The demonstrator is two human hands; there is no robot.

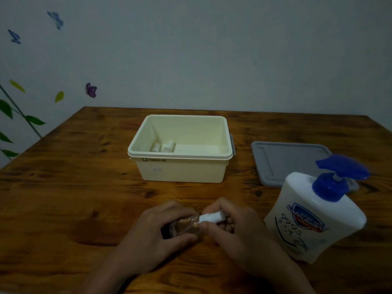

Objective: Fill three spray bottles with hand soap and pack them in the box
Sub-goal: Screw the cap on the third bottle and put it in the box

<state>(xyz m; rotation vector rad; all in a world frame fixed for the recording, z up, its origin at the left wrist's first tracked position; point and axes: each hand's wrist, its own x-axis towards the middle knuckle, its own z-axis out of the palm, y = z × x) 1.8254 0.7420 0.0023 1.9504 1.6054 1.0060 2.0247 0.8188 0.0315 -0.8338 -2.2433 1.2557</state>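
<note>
The cream box (180, 149) sits open near the middle of the table (63, 187), and two small bottles (163, 147) with white caps lie side by side in its left near corner; the rest of its floor is bare. Its grey lid (286, 160) lies flat to the right, apart from it. Nearer, on the right, the white soap bottle (311, 219) with a blue pump stands just in front of the lid, covering its near corner.

The table is dark-stained wood against a pale wall (212, 49) with butterfly and leaf stickers (91, 90) on the left.

The third bottle (186, 227), clear, is at the near edge, in front of the box, held just above the table. It lies on its side, long axis left to right, cap (212, 217) pointing right. The left hand (152, 236) grips its body; the right hand (235, 228) pinches the cap.
</note>
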